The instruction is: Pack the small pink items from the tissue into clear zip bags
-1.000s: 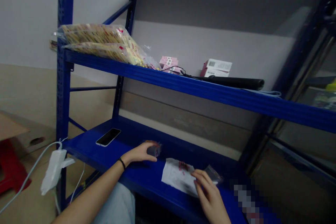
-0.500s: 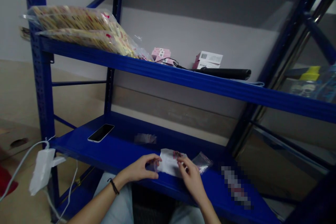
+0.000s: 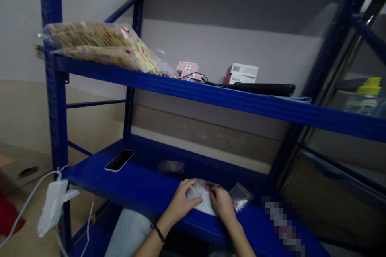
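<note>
Paper wrap [image 3: 200, 198], white, lies bunched on the blue steel shelf [image 3: 132, 180]; left hand [image 3: 181, 201] and right hand [image 3: 222, 204] press on it, fingers curled closed over it; clear zip bag [image 3: 240, 196] lies unhandled just beside.

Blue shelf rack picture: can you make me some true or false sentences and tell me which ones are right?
1. A black smartphone lies on the lower blue metal shelf. True.
2. A black wrist bracelet is on the right wrist. False: it is on the left wrist.
3. The left hand and right hand both rest on a crumpled white sheet. True.
4. Small pink cardboard boxes sit on the lower shelf. False: they sit on the upper blue metal shelf.
5. A small clear plastic bag lies right of the hands. True.
</note>
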Tool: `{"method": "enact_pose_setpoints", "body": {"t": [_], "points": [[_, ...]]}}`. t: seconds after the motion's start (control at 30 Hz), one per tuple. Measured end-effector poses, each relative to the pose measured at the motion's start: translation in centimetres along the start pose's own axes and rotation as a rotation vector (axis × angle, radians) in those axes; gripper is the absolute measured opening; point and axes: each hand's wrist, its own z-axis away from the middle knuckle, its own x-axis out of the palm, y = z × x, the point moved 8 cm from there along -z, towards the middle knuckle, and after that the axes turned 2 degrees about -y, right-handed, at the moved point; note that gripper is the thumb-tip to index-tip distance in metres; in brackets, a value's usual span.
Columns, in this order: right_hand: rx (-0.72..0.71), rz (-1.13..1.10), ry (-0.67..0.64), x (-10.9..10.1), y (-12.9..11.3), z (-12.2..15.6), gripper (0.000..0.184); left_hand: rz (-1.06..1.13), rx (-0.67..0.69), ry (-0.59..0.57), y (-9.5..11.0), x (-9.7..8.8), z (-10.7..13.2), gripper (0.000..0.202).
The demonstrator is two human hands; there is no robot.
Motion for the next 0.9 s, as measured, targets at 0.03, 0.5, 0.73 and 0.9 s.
{"method": "enact_pose_setpoints", "body": {"t": [0.03, 0.5, 0.73, 0.9], "points": [[0.005, -0.044, 0.017, -0.5, -0.1, 0.0, 0.026, -0.035, -0.008, 0.017, 0.1, 0.0, 0.1, 0.05], [0.046, -0.322, 0.037, -3.6, -1.0, -1.7, 0.033, 0.208, -0.068, 0.107, -1.1, 1.2, -0.8, 0.046], [0.006, 0.003, -0.068, 1.0, -1.3, -1.4, 0.025, 0.827, -0.188, 0.216, -3.0, 1.0, -0.4, 0.041], [-0.084, -0.015, -0.027, 0.8, -2.0, -1.3, 0.026, 0.877, -0.234, 0.225, -3.3, 1.1, -0.1, 0.042]]}}
